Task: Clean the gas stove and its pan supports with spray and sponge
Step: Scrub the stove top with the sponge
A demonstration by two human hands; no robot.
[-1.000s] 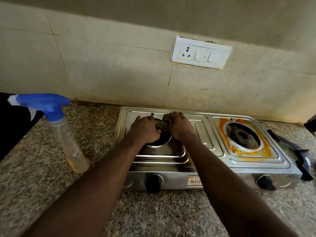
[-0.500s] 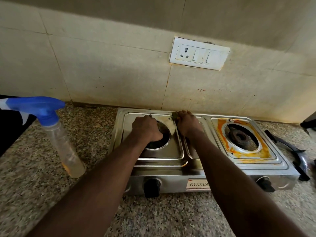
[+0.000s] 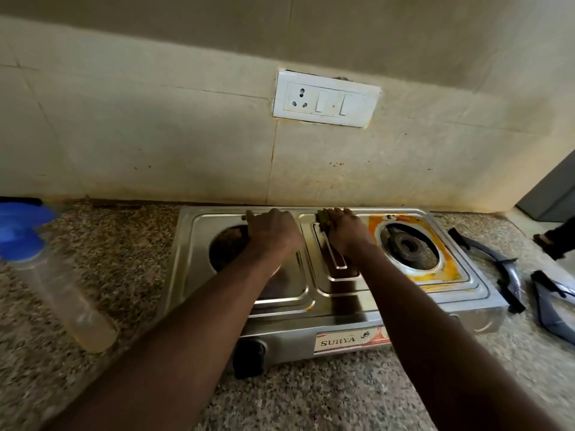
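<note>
Steel gas stove [image 3: 329,306] sat on a speckled granite counter [image 3: 311,399], back edge near the tiled wall. 2 burners, "SURYA" label on the front. Left burner well dark and grimy. Right burner [image 3: 407,245] ringed by a thick orange stain [image 3: 448,269].

Right hand [image 3: 347,234] curled over a green sponge [image 3: 322,217], pressing it onto the raised middle panel near the stove's back edge. Left hand [image 3: 273,234] rested on the stove at the left well's right side, fingers bent. Could not tell whether it gripped anything.

2 dark pan supports [image 3: 508,269] lay on the counter right of the stove.

Spray bottle [image 3: 62,290], blue trigger head, stood left of the stove. Clear body held a little yellowish liquid at the bottom.
</note>
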